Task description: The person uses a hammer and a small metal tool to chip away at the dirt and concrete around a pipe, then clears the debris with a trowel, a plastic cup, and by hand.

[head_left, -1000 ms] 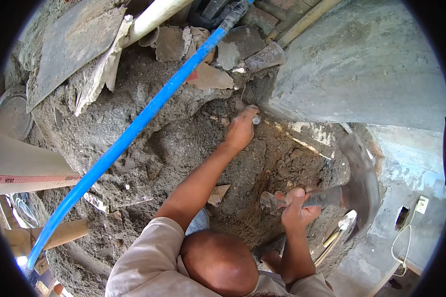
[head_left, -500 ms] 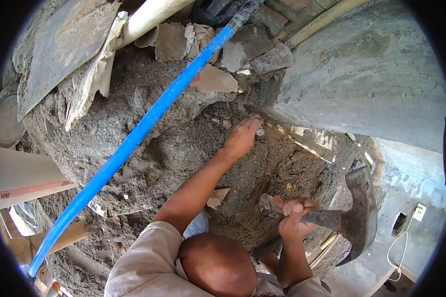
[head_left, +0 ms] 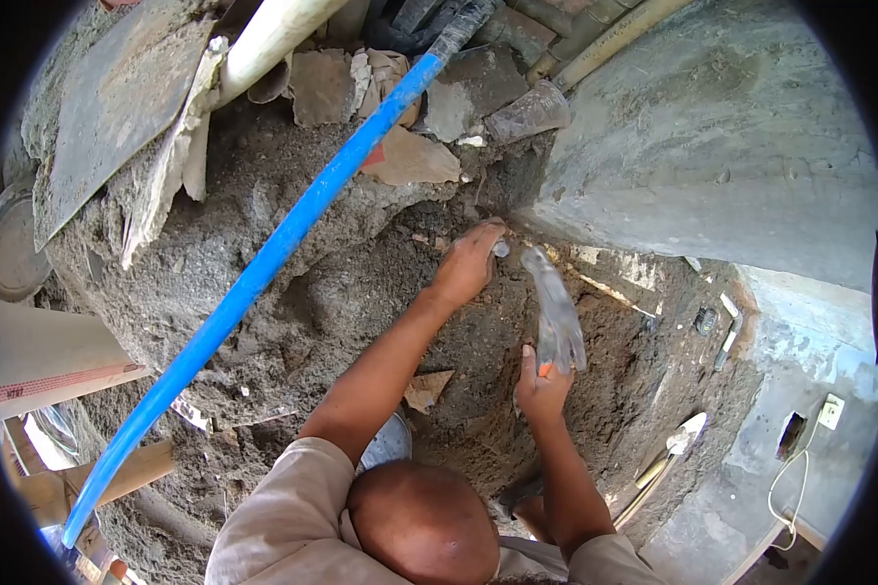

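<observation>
My left hand (head_left: 468,265) is closed around what looks like a metal chisel (head_left: 501,249), of which only the round end shows; its shaft is hidden. It stands in the dug soil near the foot of the concrete wall. My right hand (head_left: 541,395) grips a claw hammer (head_left: 556,307) by its handle, where a bit of orange shows. The hammer's head, slightly blurred, is just right of the chisel's end and apart from it. A broken tile piece (head_left: 427,390) lies in the dirt below my left forearm.
A blue pipe (head_left: 263,268) slants across the left side above a soil mound (head_left: 254,234). The concrete wall (head_left: 693,146) bounds the right. A trowel (head_left: 686,436) lies at lower right, and a white cable (head_left: 785,492) hangs from a socket. A head and shirt fill the bottom.
The hammer has swung from the right, close to the camera, down and left to beside the chisel's end. My left hand stays at about the same spot.
</observation>
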`<state>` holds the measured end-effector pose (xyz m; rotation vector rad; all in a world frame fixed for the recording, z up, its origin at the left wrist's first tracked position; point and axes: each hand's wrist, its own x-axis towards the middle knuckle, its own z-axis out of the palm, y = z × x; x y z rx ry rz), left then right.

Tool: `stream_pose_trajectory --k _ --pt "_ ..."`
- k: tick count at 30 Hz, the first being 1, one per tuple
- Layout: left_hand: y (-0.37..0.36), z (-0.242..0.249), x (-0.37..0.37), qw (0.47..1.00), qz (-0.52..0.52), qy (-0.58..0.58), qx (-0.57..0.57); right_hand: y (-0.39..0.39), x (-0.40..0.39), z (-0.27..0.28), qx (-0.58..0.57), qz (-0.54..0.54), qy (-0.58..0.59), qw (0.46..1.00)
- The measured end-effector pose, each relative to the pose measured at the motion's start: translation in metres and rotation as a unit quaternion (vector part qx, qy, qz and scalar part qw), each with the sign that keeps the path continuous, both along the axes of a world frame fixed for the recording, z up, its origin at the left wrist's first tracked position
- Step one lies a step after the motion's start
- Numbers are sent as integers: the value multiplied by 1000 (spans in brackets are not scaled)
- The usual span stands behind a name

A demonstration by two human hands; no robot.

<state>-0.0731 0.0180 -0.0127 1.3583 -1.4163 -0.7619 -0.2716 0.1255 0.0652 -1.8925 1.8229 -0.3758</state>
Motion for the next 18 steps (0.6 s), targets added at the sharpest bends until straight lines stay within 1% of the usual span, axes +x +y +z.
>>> stream_pose_trajectory --k 1,2,3,4,5,6,7,8,9,11,12,14,15,16,17,18 --pt "0 0 1 1000 1 -6 0 8 -7 -10 -142 50 -13 988" --pt "-2 0 1 1000 1 -11 -2 6 -2 -6 -144 49 -15 988" --pt "-1 0 0 1000 -1 -11 -1 7 3 3 -136 38 -121 983" --pt "0 1 1 1000 -5 -11 3 6 5 9 -129 28 -225 965" --pt "-1 1 1 1000 -8 -11 5 7 -20 -23 -171 96 -61 979" --pt "0 1 1 1000 -10 -11 2 -1 -13 -23 -106 123 -47 986" --pt "2 1 2 1000 -19 -17 -3 -9 -9 -19 10 74 5 997" --pt "4 -1 4 999 -30 -25 -7 -15 0 -8 128 22 55 990" --pt "4 -3 6 999 -29 -28 -7 -14 -4 -15 126 24 53 990" --pt "11 -10 4 998 -48 -27 -2 -1 -17 -23 1 79 3 997" --pt "11 -14 4 998 -48 -29 -5 1 -18 -22 -3 79 2 997" --pt "18 -20 3 986 -87 -134 -41 8 -22 -15 -95 111 -102 984" --pt "16 -24 4 986 -86 -134 -43 10 -26 -15 -98 112 -101 984" --pt "15 -29 5 981 -77 -160 -77 12 -32 -15 -107 124 -86 983" --pt "14 -25 7 974 -70 -185 -109 17 -39 -15 -115 135 -72 982" --pt "12 -21 10 974 -72 -183 -109 22 -45 -18 -113 132 -70 982"
